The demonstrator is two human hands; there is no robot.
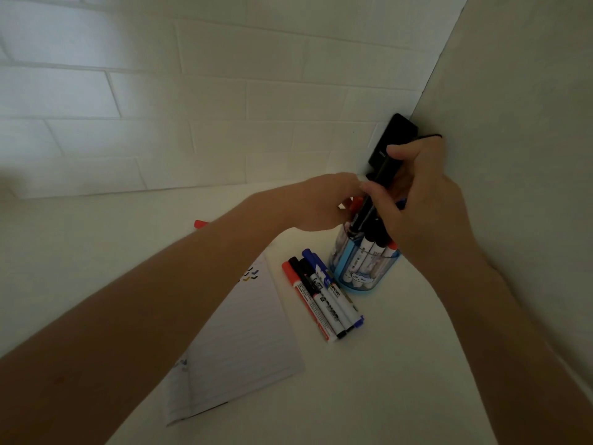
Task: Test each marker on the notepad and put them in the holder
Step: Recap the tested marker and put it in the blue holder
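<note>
Two hands over the holder [362, 271]: my right hand [426, 216] pinches a tilted black marker [383, 173], my left hand [321, 203] grip I cannot tell, print on the loose markers [324, 298] unreadable.

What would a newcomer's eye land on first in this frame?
Both hands meet over the clear blue holder right of centre: the right hand grips a black marker, slanted down into the holder, and the left hand reaches in beside it. Next, the loose markers lying side by side between holder and notepad stand out.
</note>
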